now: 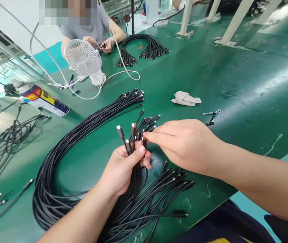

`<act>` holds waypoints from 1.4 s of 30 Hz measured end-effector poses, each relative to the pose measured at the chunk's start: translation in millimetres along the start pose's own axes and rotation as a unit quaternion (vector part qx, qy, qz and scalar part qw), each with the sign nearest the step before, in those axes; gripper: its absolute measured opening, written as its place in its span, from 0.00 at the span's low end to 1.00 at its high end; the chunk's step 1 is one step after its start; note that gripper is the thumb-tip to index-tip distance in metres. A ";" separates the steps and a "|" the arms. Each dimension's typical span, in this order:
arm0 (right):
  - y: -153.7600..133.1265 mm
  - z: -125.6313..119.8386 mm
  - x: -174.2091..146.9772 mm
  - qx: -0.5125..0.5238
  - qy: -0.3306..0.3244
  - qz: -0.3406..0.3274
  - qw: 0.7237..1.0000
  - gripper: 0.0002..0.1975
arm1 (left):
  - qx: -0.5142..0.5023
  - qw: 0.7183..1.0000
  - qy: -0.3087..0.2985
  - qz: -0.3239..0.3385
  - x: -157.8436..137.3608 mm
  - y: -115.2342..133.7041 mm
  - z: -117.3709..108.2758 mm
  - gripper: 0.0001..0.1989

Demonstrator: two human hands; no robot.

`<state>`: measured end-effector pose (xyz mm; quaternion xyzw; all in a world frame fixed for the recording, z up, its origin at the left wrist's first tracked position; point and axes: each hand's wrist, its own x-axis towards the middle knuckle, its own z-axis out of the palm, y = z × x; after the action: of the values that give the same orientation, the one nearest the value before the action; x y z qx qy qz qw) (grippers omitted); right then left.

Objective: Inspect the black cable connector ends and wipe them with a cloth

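Wrapped around several black USB cables [128, 145], my left hand [123, 165] keeps their plugs pointing up past the thumb. My right hand [184, 143] reaches in from the right, its thumb and fingertips pinched at one of the plugs beside the left fingers. A long curved bundle of black cables [65, 145] lies on the green table around my left arm. More loose cable ends [174, 179] fan out below my right hand. Behind the hands, further plugs [149, 123] point up and to the right.
Left stand a spray can [46, 99] and a white fan [83, 59]. Tangled cables [9, 138] lie at far left. A crumpled cloth [186, 98] and small metal tool [212, 116] lie beyond my right hand. Across the table, a person [88, 23] works near another cable bundle [144, 42].
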<state>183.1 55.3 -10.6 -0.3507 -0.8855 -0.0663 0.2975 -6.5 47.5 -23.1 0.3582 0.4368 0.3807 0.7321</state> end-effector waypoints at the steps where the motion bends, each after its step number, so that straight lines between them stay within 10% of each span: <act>1: 0.1 -0.4 0.0 -0.004 -0.004 -0.001 1.000 0.14 | 0.003 1.000 0.004 0.000 -0.3 0.3 0.1 0.08; 14: 2.3 -4.5 2.6 -0.031 0.006 0.012 0.999 0.14 | -0.017 1.000 0.001 0.005 -1.9 -0.2 0.6 0.11; 25: 10.8 -9.2 11.6 0.275 -0.127 0.140 0.943 0.15 | -0.029 1.000 -0.001 0.011 -1.9 -1.5 -2.5 0.10; 42: 18.0 -16.0 9.9 0.312 -0.137 0.151 0.928 0.05 | -0.055 0.998 -0.023 -0.002 -1.7 2.3 -1.5 0.10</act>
<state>197.0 69.3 6.5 -0.3750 -0.8302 0.3080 0.2745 -9.0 47.3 -21.1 0.3256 0.3991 0.3944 0.7610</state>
